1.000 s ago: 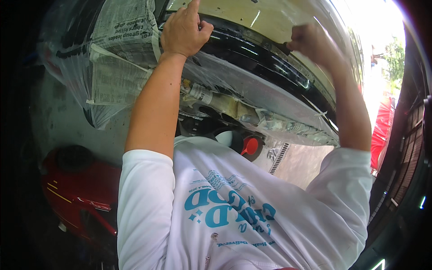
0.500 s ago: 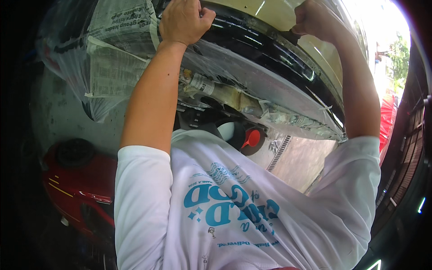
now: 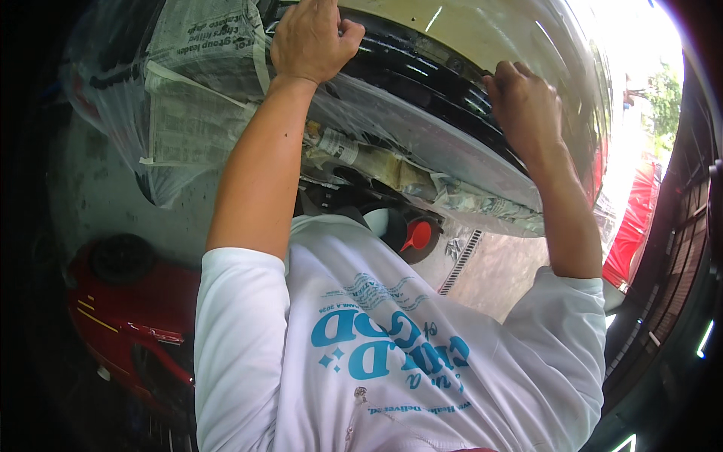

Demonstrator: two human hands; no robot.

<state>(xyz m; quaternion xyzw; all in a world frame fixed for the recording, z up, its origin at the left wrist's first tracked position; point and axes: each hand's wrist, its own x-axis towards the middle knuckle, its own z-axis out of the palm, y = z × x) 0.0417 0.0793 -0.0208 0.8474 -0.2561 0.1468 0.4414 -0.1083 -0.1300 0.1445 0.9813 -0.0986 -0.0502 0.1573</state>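
Both my arms reach up to a car body part with a glossy black curved edge (image 3: pixel 422 56) and a cream panel (image 3: pixel 467 26) beyond it. At the upper left, my left hand (image 3: pixel 312 45) is closed over the black edge, thumb sticking out, its fingertips cut off or hidden. Farther right, my right hand (image 3: pixel 527 109) is closed at the border between black edge and cream panel. A small dark bit shows by its fingers; what it grips is hidden. Below the edge hangs clear plastic sheeting (image 3: pixel 422 124).
Taped newspaper masking (image 3: pixel 199 98) covers the left side, with more crumpled newspaper (image 3: pixel 392 162) under the edge. A red object (image 3: pixel 416 235) lies below, close to a floor drain grate (image 3: pixel 461 260). A red car (image 3: pixel 135 324) stands at lower left.
My right hand has come toward me along the panel border, its elbow drawn lower. My left hand has barely shifted, staying on the black edge.
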